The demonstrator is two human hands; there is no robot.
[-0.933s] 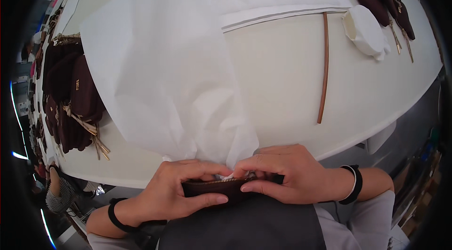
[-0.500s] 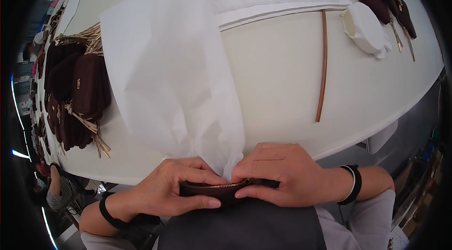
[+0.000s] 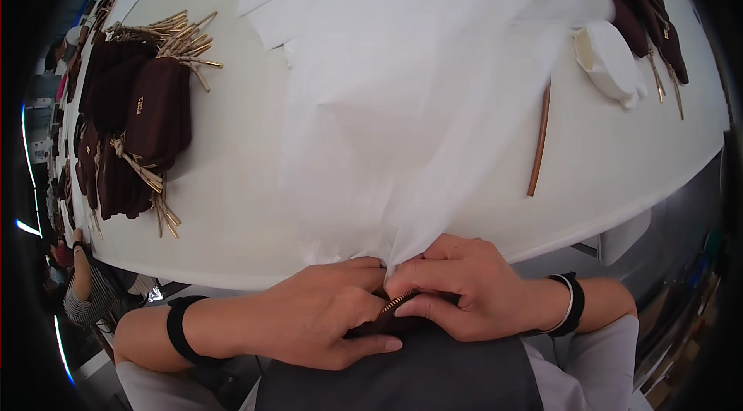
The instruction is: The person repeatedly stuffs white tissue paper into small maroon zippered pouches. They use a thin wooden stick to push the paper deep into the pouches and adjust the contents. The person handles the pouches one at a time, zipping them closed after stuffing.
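Observation:
Just above my lap, both hands are on a small dark brown zip pouch (image 3: 391, 324) with a brass-toothed zipper (image 3: 398, 303). My left hand (image 3: 325, 314) is closed around its left side, with the thumb along the front and the fingers over the top. With bent fingers and thumb, my right hand (image 3: 468, 291) grips the right side by the zipper. A large sheet of thin white paper (image 3: 387, 117) runs from the table down to the pouch's top, gathered between my hands. How far it reaches inside is hidden by my fingers.
Brown pouches with tan, gold-tipped cords (image 3: 159, 113) are stacked on the white table (image 3: 224, 217) at left. More brown pouches (image 3: 646, 8) lie far right, near a white rounded bundle (image 3: 607, 66) and a thin brown strip (image 3: 540, 140). Another person (image 3: 83, 287) is at far left.
The white paper has swung right and now covers the upper part of the brown strip. My left hand has shifted right over the pouch, hiding more of the zipper.

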